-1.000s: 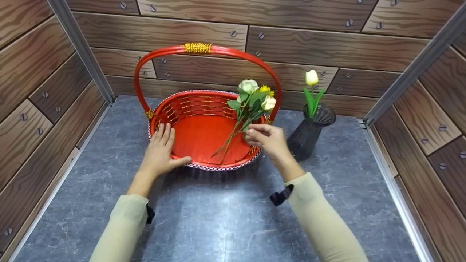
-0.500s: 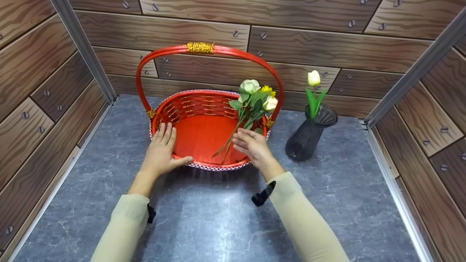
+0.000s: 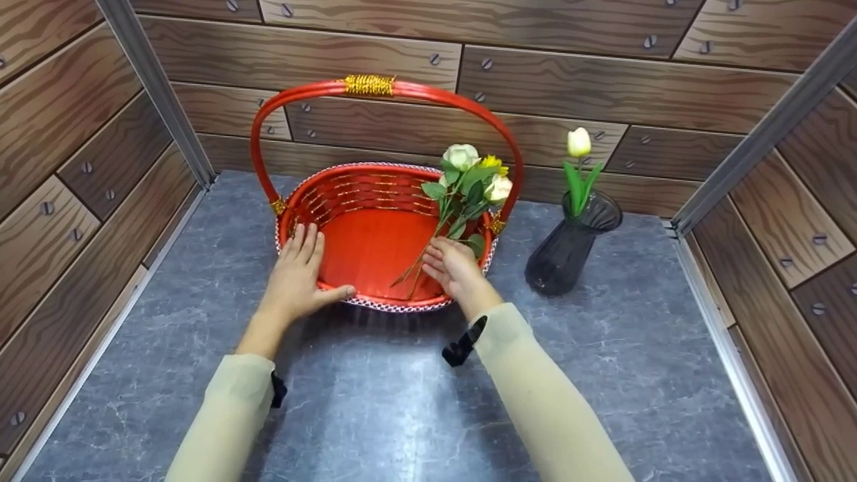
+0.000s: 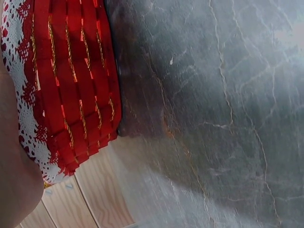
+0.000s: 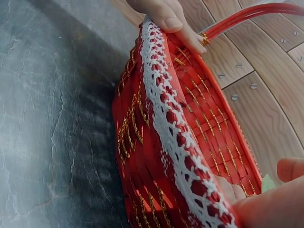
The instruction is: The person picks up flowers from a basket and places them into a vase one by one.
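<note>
Over the last second our right hand (image 3: 457,268) has let go of the flower sprig (image 3: 462,187) and slid left and nearer along the red basket (image 3: 375,251). A second ago it pinched the stems at the basket's right rim; now the sprig lies on its own, stem ends on the basket floor and blooms leaning against the right side of the handle (image 3: 375,87). We judge the flowers delivered and the hand free.

That right hand now rests with fingers straight and relaxed on the near right rim, holding nothing; the stems lie just beside its fingertips, to the left and far side. Our left hand (image 3: 294,278) has not moved: it lies flat on the near left rim, fingers extended, thumb along the lace edge, steadying the basket on the grey desk (image 3: 375,402).

To the right, well apart from both hands, a dark vase (image 3: 569,248) holds a single tulip (image 3: 579,144).
</note>
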The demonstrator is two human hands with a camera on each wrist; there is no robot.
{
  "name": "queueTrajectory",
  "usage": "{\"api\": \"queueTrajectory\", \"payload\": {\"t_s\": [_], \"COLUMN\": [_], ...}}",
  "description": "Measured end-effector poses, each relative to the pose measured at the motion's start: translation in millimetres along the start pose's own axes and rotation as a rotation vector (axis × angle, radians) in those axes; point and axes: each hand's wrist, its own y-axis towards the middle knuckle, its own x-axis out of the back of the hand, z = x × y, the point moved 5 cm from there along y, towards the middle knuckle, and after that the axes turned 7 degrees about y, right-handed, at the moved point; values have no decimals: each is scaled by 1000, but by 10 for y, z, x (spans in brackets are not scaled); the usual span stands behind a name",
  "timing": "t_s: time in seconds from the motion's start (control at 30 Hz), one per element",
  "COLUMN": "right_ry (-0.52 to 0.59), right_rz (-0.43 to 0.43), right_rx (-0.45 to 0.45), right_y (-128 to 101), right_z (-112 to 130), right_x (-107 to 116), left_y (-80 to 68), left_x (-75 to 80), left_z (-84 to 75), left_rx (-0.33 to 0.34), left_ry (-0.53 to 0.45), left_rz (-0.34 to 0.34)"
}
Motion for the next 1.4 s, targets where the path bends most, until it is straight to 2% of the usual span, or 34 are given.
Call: {"api": "queueTrajectory", "payload": {"t_s": [0.6, 0.97, 1.4], "right_ry": [37, 130, 127], "right_rz": [-51, -87, -81], "right_rx": [-63, 7, 108], "right_y": [143, 202, 208], "right_z": [-80, -49, -19], "right_x": [30, 22, 0], "left_y": [-13, 7, -2], "left_x": [-25, -9, -12], "left_z": [0, 14, 26], "left_rx": [6, 3, 11], "left_ry": [4, 10, -5], "left_rz": [8, -7, 0]}}
